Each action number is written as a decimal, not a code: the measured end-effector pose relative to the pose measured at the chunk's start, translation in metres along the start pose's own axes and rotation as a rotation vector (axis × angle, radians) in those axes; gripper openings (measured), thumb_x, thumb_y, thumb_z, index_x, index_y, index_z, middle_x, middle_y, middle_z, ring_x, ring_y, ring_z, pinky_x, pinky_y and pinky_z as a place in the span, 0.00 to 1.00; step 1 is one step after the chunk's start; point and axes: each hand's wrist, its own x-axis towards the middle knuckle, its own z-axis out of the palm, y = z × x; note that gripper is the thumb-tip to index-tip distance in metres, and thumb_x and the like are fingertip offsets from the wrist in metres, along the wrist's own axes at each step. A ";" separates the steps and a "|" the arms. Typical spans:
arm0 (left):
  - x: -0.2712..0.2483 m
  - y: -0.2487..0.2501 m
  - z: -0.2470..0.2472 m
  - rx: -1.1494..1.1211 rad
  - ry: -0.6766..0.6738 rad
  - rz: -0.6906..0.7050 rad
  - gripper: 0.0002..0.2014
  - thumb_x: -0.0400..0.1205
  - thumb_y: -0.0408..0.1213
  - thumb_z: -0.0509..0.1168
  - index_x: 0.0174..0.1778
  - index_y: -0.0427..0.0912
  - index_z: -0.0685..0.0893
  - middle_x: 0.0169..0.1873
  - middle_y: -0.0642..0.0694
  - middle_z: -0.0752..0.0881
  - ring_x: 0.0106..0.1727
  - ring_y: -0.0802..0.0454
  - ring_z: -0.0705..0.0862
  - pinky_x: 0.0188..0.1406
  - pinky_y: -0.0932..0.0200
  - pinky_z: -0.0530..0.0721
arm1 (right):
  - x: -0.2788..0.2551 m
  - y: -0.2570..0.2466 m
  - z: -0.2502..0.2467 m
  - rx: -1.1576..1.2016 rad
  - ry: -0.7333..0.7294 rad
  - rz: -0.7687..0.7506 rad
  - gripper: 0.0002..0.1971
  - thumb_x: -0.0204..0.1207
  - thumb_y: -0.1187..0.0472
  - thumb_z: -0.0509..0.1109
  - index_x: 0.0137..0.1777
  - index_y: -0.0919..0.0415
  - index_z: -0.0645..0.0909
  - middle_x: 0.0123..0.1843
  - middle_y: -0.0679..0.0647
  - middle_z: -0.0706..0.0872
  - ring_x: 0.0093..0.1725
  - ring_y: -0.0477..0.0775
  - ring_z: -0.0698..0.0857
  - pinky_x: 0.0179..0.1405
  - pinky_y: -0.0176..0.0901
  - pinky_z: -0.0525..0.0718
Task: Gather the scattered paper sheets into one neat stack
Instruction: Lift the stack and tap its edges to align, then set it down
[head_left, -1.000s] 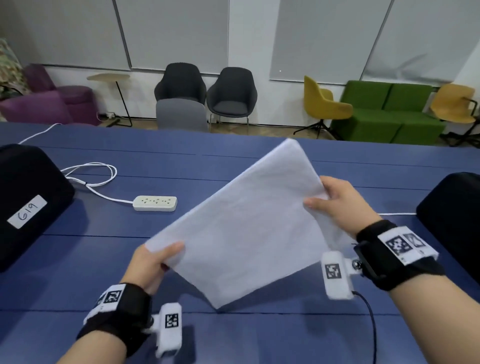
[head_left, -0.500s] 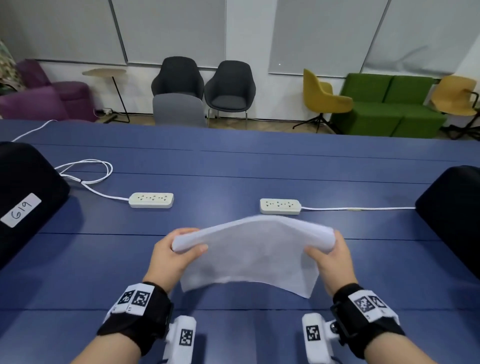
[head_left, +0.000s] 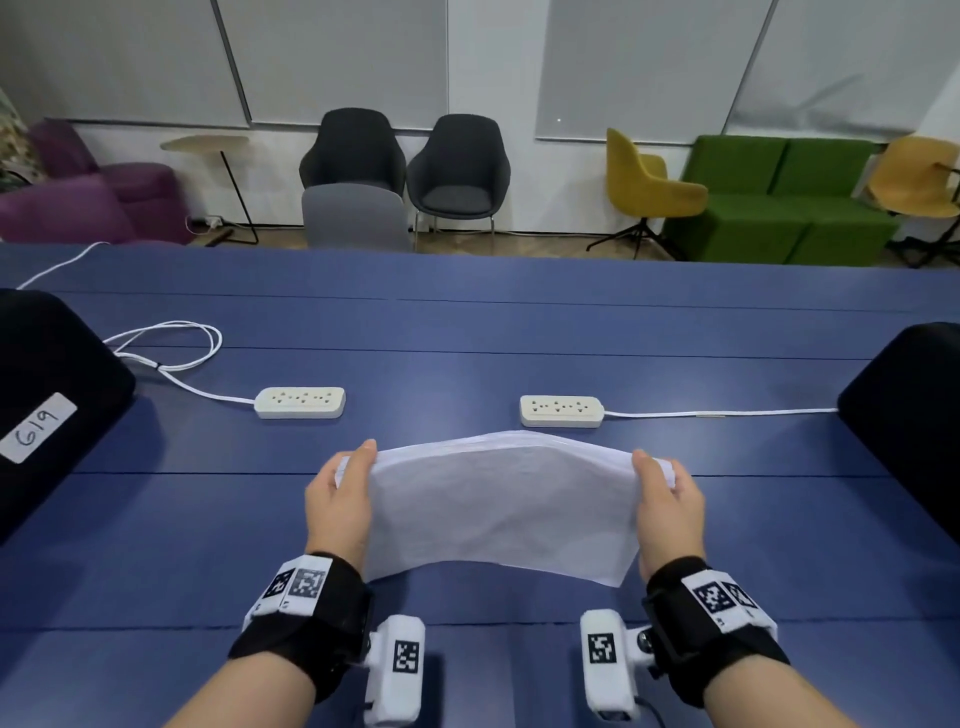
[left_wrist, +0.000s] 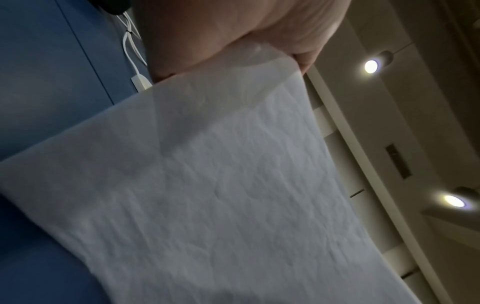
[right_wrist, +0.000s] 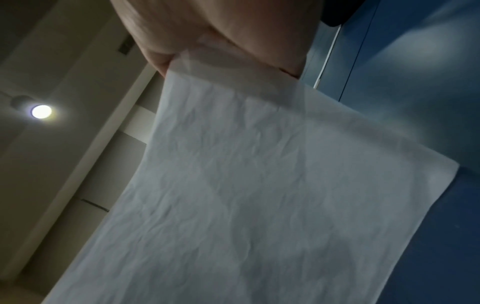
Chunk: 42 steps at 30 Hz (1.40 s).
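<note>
1. Paper stack (head_left: 498, 512): white sheets held together between both hands, above the near middle of the blue table (head_left: 156, 519), closer to the near edge than the far one.
2. Left hand (head_left: 336, 501) grips the stack's left end, thumb on top and fingers curled underneath (fingers mostly hidden from the head view).
3. Right hand (head_left: 670, 506) grips the right end the same way, thumb over the top.
4. Stack bows upward in the middle; its near edge hangs lower, with the right near corner dipping toward the table. Whether that edge touches the surface, cannot tell.
5. Left wrist view: left hand (left_wrist: 233, 28) pinches the paper stack (left_wrist: 221, 185) at its end; the sheet surface looks lightly crinkled, and the blue table (left_wrist: 52, 82) shows beside it.
6. Right wrist view: right hand (right_wrist: 215, 28) pinches the paper stack (right_wrist: 233, 195) likewise; one free corner stands out against the table (right_wrist: 415, 82).
7. Two white power strips lie beyond the stack, toward the table's middle: left power strip (head_left: 300, 402) with a looped cord running to the left edge, right power strip (head_left: 561, 411) with a straight cord running to the right edge.
8. Black object with a label reading "G19" (head_left: 47, 395) at the left edge; another black object (head_left: 914, 415) at the right edge.
9. Chairs and a green sofa (head_left: 779, 202) stand past the far edge.
</note>
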 end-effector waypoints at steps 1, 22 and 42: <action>0.000 0.000 -0.001 -0.001 -0.026 0.011 0.16 0.78 0.49 0.66 0.27 0.46 0.78 0.27 0.51 0.77 0.35 0.49 0.74 0.38 0.54 0.71 | 0.002 0.001 -0.001 0.001 -0.022 -0.009 0.17 0.77 0.54 0.68 0.27 0.54 0.71 0.23 0.42 0.76 0.31 0.54 0.73 0.32 0.43 0.73; -0.002 -0.015 -0.031 0.016 -0.335 0.001 0.30 0.46 0.50 0.86 0.44 0.44 0.92 0.42 0.49 0.94 0.43 0.56 0.91 0.41 0.65 0.87 | 0.003 -0.001 -0.015 -0.182 -0.246 -0.097 0.24 0.67 0.87 0.58 0.42 0.55 0.78 0.37 0.52 0.83 0.38 0.53 0.81 0.30 0.32 0.82; 0.000 -0.003 -0.040 0.107 -0.421 0.095 0.17 0.57 0.44 0.79 0.42 0.45 0.93 0.41 0.50 0.94 0.41 0.58 0.90 0.40 0.67 0.85 | 0.007 -0.009 -0.021 -0.100 -0.296 -0.117 0.12 0.62 0.79 0.63 0.33 0.60 0.72 0.23 0.40 0.76 0.24 0.38 0.71 0.23 0.27 0.69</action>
